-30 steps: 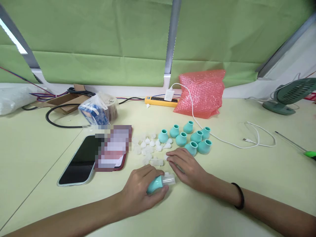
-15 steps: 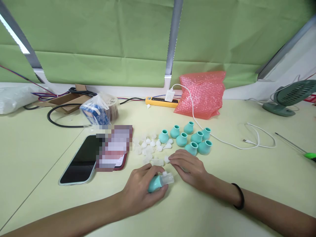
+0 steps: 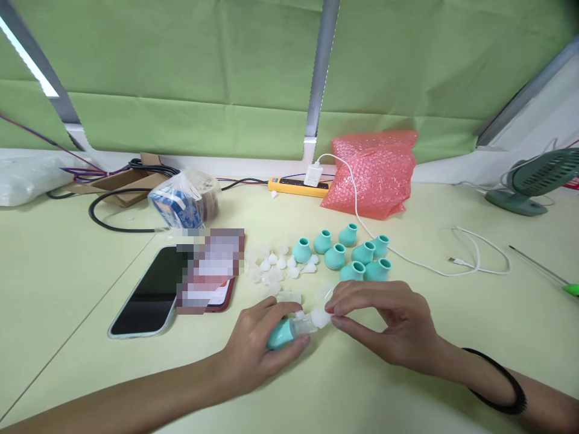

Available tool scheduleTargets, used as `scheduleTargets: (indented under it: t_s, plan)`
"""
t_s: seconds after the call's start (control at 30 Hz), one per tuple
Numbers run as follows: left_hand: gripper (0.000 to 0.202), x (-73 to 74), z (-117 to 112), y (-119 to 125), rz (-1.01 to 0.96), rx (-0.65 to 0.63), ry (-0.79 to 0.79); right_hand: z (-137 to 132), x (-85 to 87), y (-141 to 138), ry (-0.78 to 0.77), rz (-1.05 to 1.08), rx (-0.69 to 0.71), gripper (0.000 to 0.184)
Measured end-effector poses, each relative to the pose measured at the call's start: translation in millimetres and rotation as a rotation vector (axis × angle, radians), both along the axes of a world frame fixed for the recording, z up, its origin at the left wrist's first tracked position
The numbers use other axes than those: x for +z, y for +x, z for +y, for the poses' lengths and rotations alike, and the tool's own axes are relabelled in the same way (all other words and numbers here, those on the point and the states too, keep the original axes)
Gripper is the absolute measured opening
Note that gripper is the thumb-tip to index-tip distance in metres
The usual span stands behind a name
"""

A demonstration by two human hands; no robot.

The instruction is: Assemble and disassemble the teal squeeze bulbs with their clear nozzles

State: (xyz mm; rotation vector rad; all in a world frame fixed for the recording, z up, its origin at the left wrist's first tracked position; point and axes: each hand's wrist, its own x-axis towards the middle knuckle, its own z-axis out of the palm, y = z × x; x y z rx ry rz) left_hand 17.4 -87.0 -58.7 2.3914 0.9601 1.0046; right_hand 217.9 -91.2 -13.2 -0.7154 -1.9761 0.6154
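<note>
My left hand (image 3: 256,349) is closed around a teal rubber bulb (image 3: 279,333) with a clear plastic tube (image 3: 302,326) sticking out toward the right. My right hand (image 3: 384,322) pinches a small translucent white tip (image 3: 322,317) against the end of that tube. Just beyond the hands lie several small white tips (image 3: 274,268) and a clear tube piece (image 3: 288,297). Several teal bulbs (image 3: 348,253) stand in a cluster behind my right hand.
A black phone (image 3: 145,292) and a red-edged card (image 3: 210,271) lie to the left. Farther back are a plastic bag (image 3: 185,202), a black cable (image 3: 113,223), a yellow power strip (image 3: 296,185), pink bubble wrap (image 3: 373,172), a white cable (image 3: 470,256) and a green fan (image 3: 534,178).
My right hand lifted off the table with a white tip pinched in it and moved it to the end of the tube in my left hand.
</note>
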Motion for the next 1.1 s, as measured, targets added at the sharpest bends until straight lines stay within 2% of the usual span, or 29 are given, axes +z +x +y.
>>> scheduleTargets:
  t_s: [0.27, 0.43, 0.7, 0.93, 1.1]
  plan:
    - [0.024, -2.0, 2.2, 0.3, -0.028, 0.003, -0.001, 0.5, -2.3, 1.1, 0.028, -0.064, -0.009, 0.02]
    - [0.022, -2.9, 1.5, 0.9, -0.034, 0.002, 0.041, 0.6, -1.0, 2.3, -0.006, -0.11, -0.008, 0.016]
    - [0.021, -3.9, 2.1, 0.9, -0.046, -0.02, 0.093, 1.4, -0.1, 0.5, -0.165, -0.105, 0.006, 0.012]
    - [0.022, -2.8, 2.1, 1.3, -0.072, -0.051, 0.111, 1.1, -1.2, -0.3, -0.413, -0.015, 0.035, 0.01]
    - [0.022, -1.8, 1.6, 1.0, -0.072, -0.069, 0.116, 2.6, -2.9, 0.6, -0.431, 0.011, 0.085, 0.011]
